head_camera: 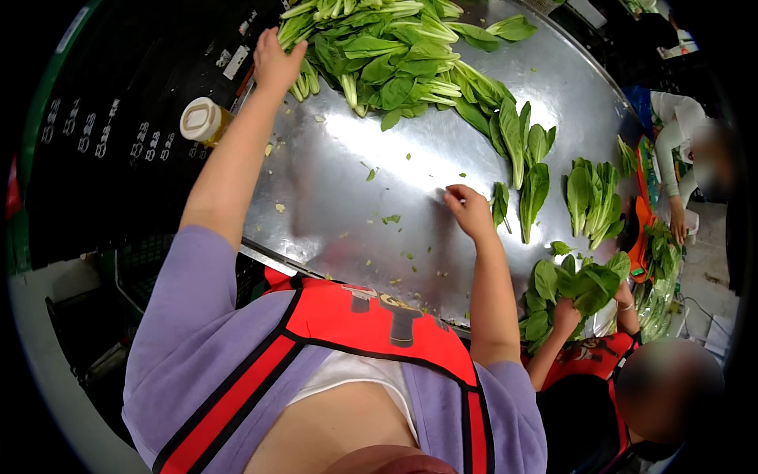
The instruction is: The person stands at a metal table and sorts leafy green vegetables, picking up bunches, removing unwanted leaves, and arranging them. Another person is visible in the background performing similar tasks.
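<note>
A large heap of leafy greens with pale stems (391,59) lies across the far part of a stainless steel table (331,195). My left hand (278,62) is at the heap's left edge, with stems between its thumb and fingers. Whether those fingers grip the stems cannot be told. Over the bare metal, my right hand (471,210) is loosely curled, thumb a little apart, with nothing visible in it. Just right of it rests a small loose leaf (501,201). Longer leaves (535,195) trail down from the heap beyond that.
A lidded jar (202,120) stands beside my left forearm. Leaf scraps (391,219) dot the metal. A separate bunch of greens (592,198) lies at the right. A co-worker's hands (567,317) hold greens near my right elbow; another person's hand (678,220) reaches in farther right.
</note>
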Available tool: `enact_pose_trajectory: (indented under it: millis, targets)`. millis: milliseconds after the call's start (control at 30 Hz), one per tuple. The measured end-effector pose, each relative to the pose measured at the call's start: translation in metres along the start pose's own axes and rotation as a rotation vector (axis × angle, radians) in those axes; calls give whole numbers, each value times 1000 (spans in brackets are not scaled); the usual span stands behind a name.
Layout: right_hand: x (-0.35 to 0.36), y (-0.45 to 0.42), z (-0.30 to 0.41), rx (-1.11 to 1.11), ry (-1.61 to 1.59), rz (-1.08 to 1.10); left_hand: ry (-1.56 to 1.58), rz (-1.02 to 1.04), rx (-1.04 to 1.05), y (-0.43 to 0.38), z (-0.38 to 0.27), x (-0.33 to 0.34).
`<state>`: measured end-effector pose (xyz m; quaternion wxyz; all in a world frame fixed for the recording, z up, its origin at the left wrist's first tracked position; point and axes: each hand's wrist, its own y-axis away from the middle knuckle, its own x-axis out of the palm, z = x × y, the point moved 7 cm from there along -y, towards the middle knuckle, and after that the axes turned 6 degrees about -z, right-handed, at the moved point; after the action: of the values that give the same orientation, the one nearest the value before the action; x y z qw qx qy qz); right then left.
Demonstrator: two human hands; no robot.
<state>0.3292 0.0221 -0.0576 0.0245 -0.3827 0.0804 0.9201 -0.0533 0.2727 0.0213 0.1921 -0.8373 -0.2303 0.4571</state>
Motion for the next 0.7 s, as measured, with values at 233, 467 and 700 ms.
enact_pose_trajectory:
  millis: [233,467,700]
  targets:
    - [-25,-111,-11,-61,-298,-258,-190,-24,-83,-42,52,71]
    - [-62,-230,-2,-127,-341,-512,-343,296,-113,-74,89,110]
    - [-48,-336,-30,59,-350,-382,99,725,-472,-69,107,138]
